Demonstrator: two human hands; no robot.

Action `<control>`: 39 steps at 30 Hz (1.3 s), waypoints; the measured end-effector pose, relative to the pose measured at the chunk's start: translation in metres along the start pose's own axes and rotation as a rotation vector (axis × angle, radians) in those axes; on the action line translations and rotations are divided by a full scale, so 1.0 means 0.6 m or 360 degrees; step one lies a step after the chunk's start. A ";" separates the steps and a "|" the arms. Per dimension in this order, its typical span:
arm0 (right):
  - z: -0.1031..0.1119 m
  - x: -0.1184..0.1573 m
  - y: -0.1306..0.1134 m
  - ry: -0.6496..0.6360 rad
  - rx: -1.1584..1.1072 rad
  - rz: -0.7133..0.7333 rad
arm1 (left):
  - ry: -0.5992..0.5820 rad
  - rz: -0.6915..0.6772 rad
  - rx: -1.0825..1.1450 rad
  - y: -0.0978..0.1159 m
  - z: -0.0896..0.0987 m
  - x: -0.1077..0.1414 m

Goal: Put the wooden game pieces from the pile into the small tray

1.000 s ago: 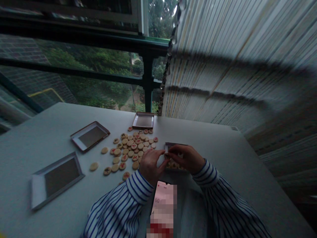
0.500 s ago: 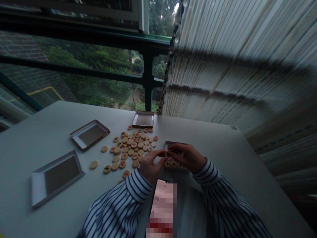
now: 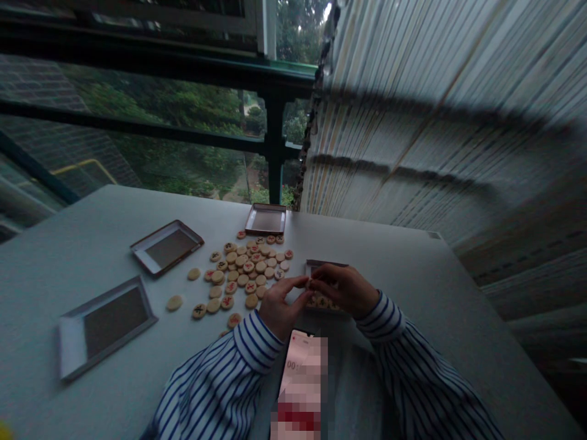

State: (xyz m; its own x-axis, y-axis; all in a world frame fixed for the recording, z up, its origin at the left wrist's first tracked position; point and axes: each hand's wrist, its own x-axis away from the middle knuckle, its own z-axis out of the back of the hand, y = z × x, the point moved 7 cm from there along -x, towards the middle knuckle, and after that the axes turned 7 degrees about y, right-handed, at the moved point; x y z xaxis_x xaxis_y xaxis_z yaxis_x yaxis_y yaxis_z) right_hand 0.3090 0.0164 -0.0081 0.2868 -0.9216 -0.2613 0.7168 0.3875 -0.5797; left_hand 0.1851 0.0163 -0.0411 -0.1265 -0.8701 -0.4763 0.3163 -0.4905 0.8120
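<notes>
My left hand [image 3: 281, 304] and my right hand [image 3: 349, 289] meet above a shallow box [image 3: 328, 263] at the right. Between their fingertips they pinch a small round Chinese chess piece [image 3: 310, 284], mostly covered by the fingers. Inside that box, a row of chess pieces [image 3: 322, 302] lies along the near side, partly hidden by my right hand. To the left spreads a loose heap of round wooden chess pieces [image 3: 243, 280], some showing red or black characters and others blank side up.
Three more shallow trays lie on the white table [image 3: 435, 342]: a grey one [image 3: 147, 298] at left, a brown-rimmed one [image 3: 186, 263] behind it, another [image 3: 265, 233] at the back. A phone [image 3: 302, 360] lies in front of my hands. Beyond are a window and a curtain [image 3: 413, 122].
My hands stay almost in place; the fingers have shifted slightly and the piece between them has turned. The heap and trays look unchanged.
</notes>
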 end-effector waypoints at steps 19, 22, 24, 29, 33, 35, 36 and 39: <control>-0.006 0.006 -0.027 -0.0030 0.0044 0.0310 | 0.0120 0.0322 0.0228 -0.027 0.009 0.000; -0.009 0.006 -0.030 0.0012 0.0168 0.0359 | 0.0139 0.0341 0.0266 -0.027 0.010 -0.002; -0.009 0.006 -0.033 0.0027 0.0232 0.0383 | 0.0138 0.0366 0.0289 -0.028 0.010 -0.002; -0.001 0.005 -0.034 0.0048 0.0283 0.0418 | 0.0121 0.0367 0.0279 -0.027 0.008 -0.002; 0.007 0.005 -0.028 0.0035 0.0321 0.0398 | 0.0126 0.0278 0.0126 -0.026 0.010 0.000; 0.011 0.005 -0.022 0.0025 0.0352 0.0361 | 0.0120 0.0188 0.0030 -0.023 0.010 0.001; 0.012 0.005 -0.018 0.0017 0.0374 0.0344 | 0.0114 0.0127 -0.0028 -0.019 0.010 0.001; 0.015 0.004 -0.007 -0.0026 0.0458 0.0295 | 0.0083 -0.0111 -0.0236 -0.003 0.008 0.000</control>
State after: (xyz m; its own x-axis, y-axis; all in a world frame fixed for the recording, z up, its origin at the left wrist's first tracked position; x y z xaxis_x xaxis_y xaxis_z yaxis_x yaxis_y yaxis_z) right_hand 0.3122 0.0121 0.0005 0.4378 -0.8371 -0.3280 0.8007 0.5290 -0.2813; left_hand 0.1797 0.0169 -0.0408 -0.1053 -0.8289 -0.5494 0.4440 -0.5336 0.7198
